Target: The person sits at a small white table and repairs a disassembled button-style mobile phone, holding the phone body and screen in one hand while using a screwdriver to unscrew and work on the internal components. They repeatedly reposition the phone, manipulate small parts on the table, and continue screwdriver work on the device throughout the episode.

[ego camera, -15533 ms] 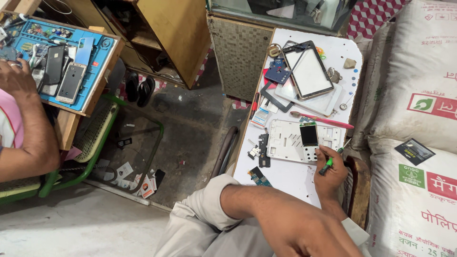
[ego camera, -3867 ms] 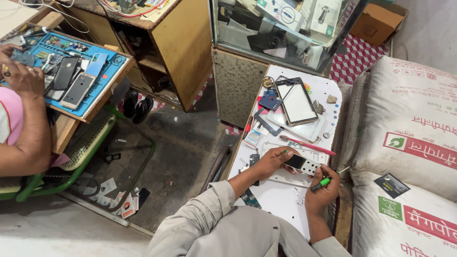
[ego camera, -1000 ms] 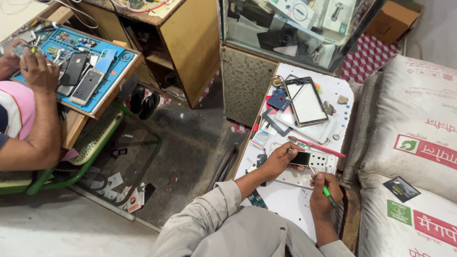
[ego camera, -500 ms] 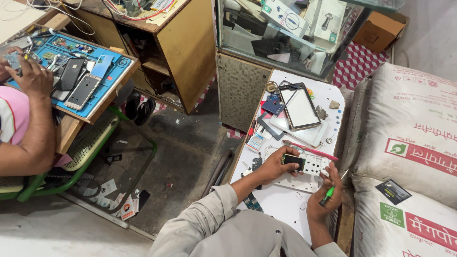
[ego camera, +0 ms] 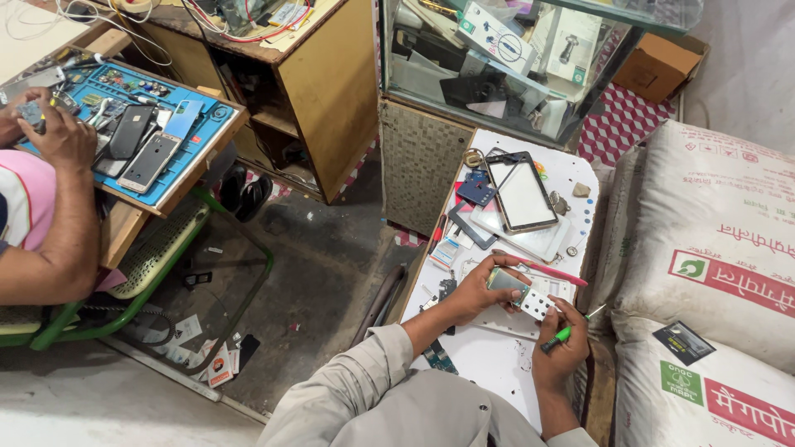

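Phone point(ego camera: 520, 291) is lying on the white table point(ego camera: 497, 364), near its right edge, keypad end toward the right hand. Left hand point(ego camera: 484, 288) is gripping its upper end, fingers curled around it. Right hand point(ego camera: 566, 343) is pinching a green screwdriver point(ego camera: 567, 331), tip just beside the phone. Pink tool point(ego camera: 553, 272) and tablet point(ego camera: 522, 192) are lying beyond. Another person's hand point(ego camera: 60, 136) is resting on a blue mat point(ego camera: 186, 141).

Worktop point(ego camera: 497, 372): smooth white board, matt.
Tablet point(ego camera: 522, 192) on the worktop: glossy glass.
Sacks point(ego camera: 712, 248) beside the worktop: rough woven plastic.
Screwdriver point(ego camera: 566, 331): green plastic handle.
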`<action>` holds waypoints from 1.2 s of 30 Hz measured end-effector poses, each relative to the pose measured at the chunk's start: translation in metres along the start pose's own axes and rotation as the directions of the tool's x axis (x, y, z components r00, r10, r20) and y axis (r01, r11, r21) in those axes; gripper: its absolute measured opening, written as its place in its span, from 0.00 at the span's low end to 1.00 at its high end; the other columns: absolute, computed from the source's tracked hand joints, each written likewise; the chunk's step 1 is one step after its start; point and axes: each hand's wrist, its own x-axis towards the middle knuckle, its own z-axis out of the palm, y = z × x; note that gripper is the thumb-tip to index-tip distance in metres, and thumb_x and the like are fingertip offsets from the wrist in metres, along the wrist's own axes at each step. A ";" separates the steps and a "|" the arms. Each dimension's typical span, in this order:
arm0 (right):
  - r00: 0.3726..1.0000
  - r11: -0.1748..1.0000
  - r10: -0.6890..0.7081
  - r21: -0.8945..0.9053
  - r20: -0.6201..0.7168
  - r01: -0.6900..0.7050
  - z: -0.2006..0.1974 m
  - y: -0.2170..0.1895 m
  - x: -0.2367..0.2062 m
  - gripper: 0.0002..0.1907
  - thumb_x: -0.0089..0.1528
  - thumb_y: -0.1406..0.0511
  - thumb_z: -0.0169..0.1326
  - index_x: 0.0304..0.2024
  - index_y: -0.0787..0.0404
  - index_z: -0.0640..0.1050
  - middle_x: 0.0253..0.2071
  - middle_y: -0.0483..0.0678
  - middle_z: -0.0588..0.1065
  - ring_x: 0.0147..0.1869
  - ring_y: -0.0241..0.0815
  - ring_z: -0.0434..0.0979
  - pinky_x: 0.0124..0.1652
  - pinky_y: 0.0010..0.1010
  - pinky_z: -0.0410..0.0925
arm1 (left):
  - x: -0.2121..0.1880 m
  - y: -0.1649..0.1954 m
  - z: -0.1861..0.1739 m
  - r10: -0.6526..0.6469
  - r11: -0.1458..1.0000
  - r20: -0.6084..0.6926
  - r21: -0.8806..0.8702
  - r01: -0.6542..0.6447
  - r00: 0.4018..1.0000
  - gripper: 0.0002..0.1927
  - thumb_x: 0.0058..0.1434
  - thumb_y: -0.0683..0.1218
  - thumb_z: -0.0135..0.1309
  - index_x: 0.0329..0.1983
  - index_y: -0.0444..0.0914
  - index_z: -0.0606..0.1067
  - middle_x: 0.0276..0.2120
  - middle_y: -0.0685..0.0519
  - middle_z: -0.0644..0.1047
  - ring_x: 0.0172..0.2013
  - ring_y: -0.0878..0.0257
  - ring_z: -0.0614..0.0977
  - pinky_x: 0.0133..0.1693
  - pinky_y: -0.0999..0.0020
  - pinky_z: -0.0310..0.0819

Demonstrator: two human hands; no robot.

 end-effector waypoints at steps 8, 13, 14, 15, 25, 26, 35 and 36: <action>0.997 0.990 -0.068 -0.119 0.038 0.073 -0.002 0.002 -0.001 0.11 0.70 0.71 0.55 0.53 0.70 0.72 0.46 0.49 0.77 0.40 0.32 0.76 0.41 0.24 0.71 | 0.002 -0.006 -0.002 0.006 1.000 0.029 -0.003 -0.006 1.000 0.34 0.62 0.37 0.59 0.70 0.36 0.60 0.54 0.47 0.78 0.45 0.63 0.82 0.44 0.67 0.82; 0.995 0.980 -0.062 -0.184 0.077 0.075 0.000 0.001 0.001 0.09 0.68 0.72 0.56 0.51 0.68 0.75 0.43 0.51 0.77 0.42 0.36 0.78 0.43 0.27 0.72 | 0.006 -0.016 -0.010 -0.021 0.998 0.052 0.060 0.018 0.998 0.26 0.69 0.38 0.55 0.68 0.31 0.63 0.58 0.49 0.79 0.43 0.65 0.80 0.45 0.68 0.79; 0.994 0.976 -0.070 -0.199 0.082 0.085 0.000 0.000 0.001 0.09 0.68 0.72 0.56 0.51 0.68 0.76 0.43 0.52 0.77 0.43 0.36 0.79 0.44 0.27 0.72 | 0.007 -0.019 -0.011 -0.017 0.997 0.055 0.075 0.013 0.998 0.26 0.70 0.39 0.54 0.69 0.31 0.63 0.57 0.48 0.78 0.44 0.66 0.80 0.46 0.69 0.78; 0.993 0.970 -0.079 -0.222 0.093 0.098 0.000 -0.001 0.002 0.09 0.68 0.72 0.57 0.50 0.68 0.76 0.41 0.52 0.78 0.43 0.37 0.79 0.43 0.27 0.72 | 0.008 -0.021 -0.012 -0.013 0.996 0.057 0.088 0.008 0.998 0.25 0.72 0.40 0.53 0.71 0.32 0.64 0.56 0.48 0.78 0.45 0.67 0.79 0.46 0.70 0.77; 0.985 0.975 -0.127 -0.170 0.114 0.145 0.000 -0.002 -0.001 0.10 0.75 0.66 0.50 0.54 0.67 0.74 0.42 0.53 0.75 0.42 0.38 0.76 0.47 0.28 0.71 | 0.007 -0.021 -0.010 -0.041 0.999 0.032 0.021 0.040 0.999 0.25 0.72 0.41 0.46 0.72 0.38 0.61 0.50 0.50 0.78 0.46 0.65 0.80 0.45 0.68 0.78; 0.980 0.976 -0.170 -0.123 0.103 0.183 -0.001 0.000 -0.002 0.12 0.79 0.63 0.47 0.57 0.67 0.73 0.44 0.54 0.74 0.44 0.38 0.75 0.50 0.28 0.71 | 0.006 -0.020 -0.010 -0.029 1.000 0.043 0.011 0.028 0.999 0.24 0.74 0.41 0.47 0.72 0.37 0.62 0.50 0.50 0.78 0.46 0.66 0.80 0.45 0.68 0.77; 0.882 0.927 -0.310 -0.095 0.355 0.364 -0.003 -0.015 -0.004 0.34 0.71 0.46 0.35 0.51 0.68 0.79 0.33 0.50 0.75 0.36 0.39 0.76 0.37 0.29 0.68 | 0.007 -0.020 -0.009 -0.026 0.998 0.059 0.060 0.022 0.998 0.23 0.74 0.42 0.47 0.71 0.36 0.62 0.47 0.53 0.80 0.39 0.69 0.78 0.43 0.72 0.75; 0.885 0.923 -0.308 -0.114 0.350 0.367 -0.002 -0.019 -0.001 0.30 0.73 0.49 0.37 0.49 0.68 0.79 0.34 0.51 0.75 0.37 0.41 0.76 0.37 0.31 0.69 | 0.007 -0.021 -0.010 -0.029 0.998 0.058 0.064 0.025 0.998 0.24 0.73 0.43 0.47 0.71 0.37 0.61 0.48 0.54 0.80 0.39 0.70 0.78 0.43 0.72 0.75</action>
